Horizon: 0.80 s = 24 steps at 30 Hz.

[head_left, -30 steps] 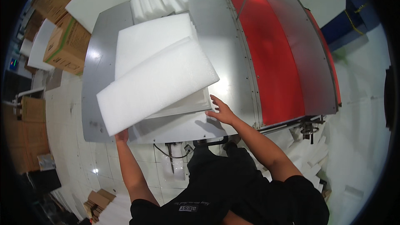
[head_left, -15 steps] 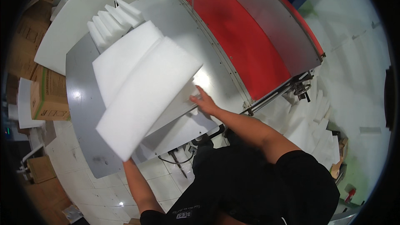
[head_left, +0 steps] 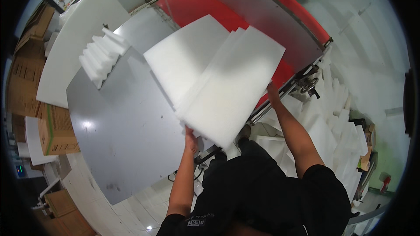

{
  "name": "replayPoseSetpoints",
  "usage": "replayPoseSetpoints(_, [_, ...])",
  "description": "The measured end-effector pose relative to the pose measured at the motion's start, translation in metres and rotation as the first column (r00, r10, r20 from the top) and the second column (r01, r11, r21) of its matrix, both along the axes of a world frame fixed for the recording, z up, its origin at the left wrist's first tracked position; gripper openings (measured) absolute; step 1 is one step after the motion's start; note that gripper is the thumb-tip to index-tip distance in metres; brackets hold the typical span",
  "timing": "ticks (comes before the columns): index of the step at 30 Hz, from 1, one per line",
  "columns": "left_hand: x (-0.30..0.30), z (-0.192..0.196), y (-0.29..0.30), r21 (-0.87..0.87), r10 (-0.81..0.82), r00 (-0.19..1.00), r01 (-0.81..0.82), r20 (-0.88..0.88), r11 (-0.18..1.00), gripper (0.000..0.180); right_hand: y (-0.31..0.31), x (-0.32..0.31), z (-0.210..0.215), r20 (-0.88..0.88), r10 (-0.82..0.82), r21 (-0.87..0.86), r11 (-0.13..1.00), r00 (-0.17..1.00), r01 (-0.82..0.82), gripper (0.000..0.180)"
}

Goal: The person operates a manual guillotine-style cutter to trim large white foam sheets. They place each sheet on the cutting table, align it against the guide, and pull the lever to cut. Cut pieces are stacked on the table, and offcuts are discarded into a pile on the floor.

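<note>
Swung rightward since the earlier frame, white foam sheets [head_left: 188, 54] fan out over the grey tabletop [head_left: 131, 135] and red panel [head_left: 190, 2]. The left hand [head_left: 190, 140] supports the near-left edge, the right hand [head_left: 273, 95] the right edge; with fingers partly hidden, how firmly either closes cannot be told. Loose, uneven overlap could let the top sheet [head_left: 245, 74] slide off; its jutting near corner could sag or catch the tabletop's edge.
</note>
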<state>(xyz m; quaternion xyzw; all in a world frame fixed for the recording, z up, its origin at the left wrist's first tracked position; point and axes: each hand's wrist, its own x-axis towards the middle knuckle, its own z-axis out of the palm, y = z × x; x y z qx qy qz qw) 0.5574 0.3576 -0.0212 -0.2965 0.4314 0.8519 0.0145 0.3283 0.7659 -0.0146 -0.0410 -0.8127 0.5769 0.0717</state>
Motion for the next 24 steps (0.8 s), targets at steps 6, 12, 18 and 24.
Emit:
replayPoseSetpoints(6, [-0.111,-0.023,0.122,-0.038,-0.368,0.928,0.366,-0.065,0.93,0.094,0.149,-0.055,0.023,0.263,-0.271,0.575,0.815,0.926,0.074,0.045])
replayPoseSetpoints(12, [-0.167,-0.024,0.127,0.013,-0.43,0.886,0.439,-0.174,0.899,0.095,0.156,-0.01,0.07,0.12,-0.327,0.0,0.944,0.937,0.329,0.046])
replayPoseSetpoints(18, [-0.221,0.017,0.163,0.52,-0.036,0.934,0.23,-0.355,0.823,0.087,0.119,0.057,0.115,0.174,-0.04,-0.513,0.849,0.984,0.125,0.055])
replayPoseSetpoints(24, [-0.261,0.009,0.155,0.006,0.022,0.975,-0.021,-0.221,1.0,0.088,0.061,0.099,0.158,0.026,0.141,-0.064,0.988,0.99,-0.139,0.07])
